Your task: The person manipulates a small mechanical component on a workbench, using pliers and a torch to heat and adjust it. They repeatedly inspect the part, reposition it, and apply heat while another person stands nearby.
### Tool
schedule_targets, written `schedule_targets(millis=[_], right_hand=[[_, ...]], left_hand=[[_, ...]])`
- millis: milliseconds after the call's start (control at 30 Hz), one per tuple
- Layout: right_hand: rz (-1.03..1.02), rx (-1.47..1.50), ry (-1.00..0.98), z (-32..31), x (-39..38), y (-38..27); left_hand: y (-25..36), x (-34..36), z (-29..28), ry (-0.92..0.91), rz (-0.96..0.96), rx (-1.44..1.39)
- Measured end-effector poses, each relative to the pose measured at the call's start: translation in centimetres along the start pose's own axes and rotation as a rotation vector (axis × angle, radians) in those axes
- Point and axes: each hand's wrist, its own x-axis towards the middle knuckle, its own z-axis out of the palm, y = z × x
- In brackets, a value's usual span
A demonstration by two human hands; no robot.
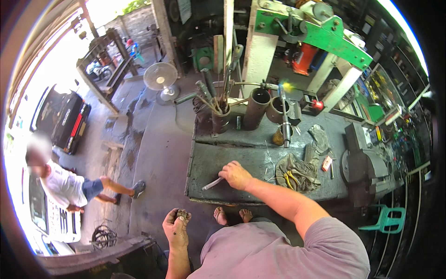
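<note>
My left hand [176, 232] is closed, gripping a small, rough, dirt-brown metal piece [183, 214] between thumb and fingers, off the table's near left corner. My right hand [236, 176] reaches over the dark workbench [223, 156], closed round one end of a thin pale grey rod or tube [212, 184]. The rod points left toward the bench's near edge, and its exact kind cannot be made out. To the right of that hand lies a crumpled dirty cloth [304, 169] with yellow-handled pliers [291, 179] on it.
A torch [284, 114] leans by metal cylinders [256, 109], with a yellow-green glow [288, 87] at its upper end. Rods stand in a can [221, 120]. Right of the bench are a vise-like machine [364, 167] and a green stool [385, 219]. Another person [69, 183] walks at left.
</note>
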Motion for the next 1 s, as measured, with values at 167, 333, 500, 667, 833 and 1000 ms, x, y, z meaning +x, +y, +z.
schedule_targets(millis=[167, 333, 500, 667, 833, 1000], right_hand=[[0.177, -0.047, 0.145, 0.7, -0.7, -1.1], [0.247, 0.099, 0.34, 0.3, -3.9, -4.1], [0.404, 0.21, 0.325, -0.7, -11.5, -7.2], [0.704, 0.266, 0.409, -2.4, -17.4, -6.6], [0.92, 0.452, 0.542, -5.1, -20.0, -3.5], [1.035, 1.139, 0.842, -9.2, -18.2, 2.2]], left_hand=[[0.1, 4.0, 1.4, -0.184, -0.069, 0.072], [-0.7, 5.4, 2.7, -0.304, -0.189, 0.143], [-1.5, 5.7, 4.2, -0.347, -0.217, 0.145], [-2.2, 6.0, 6.4, -0.389, -0.222, 0.187], [-3.7, 5.1, 9.6, -0.407, -0.203, 0.179], [-6.1, 2.2, 13.9, -0.409, -0.148, 0.112]])
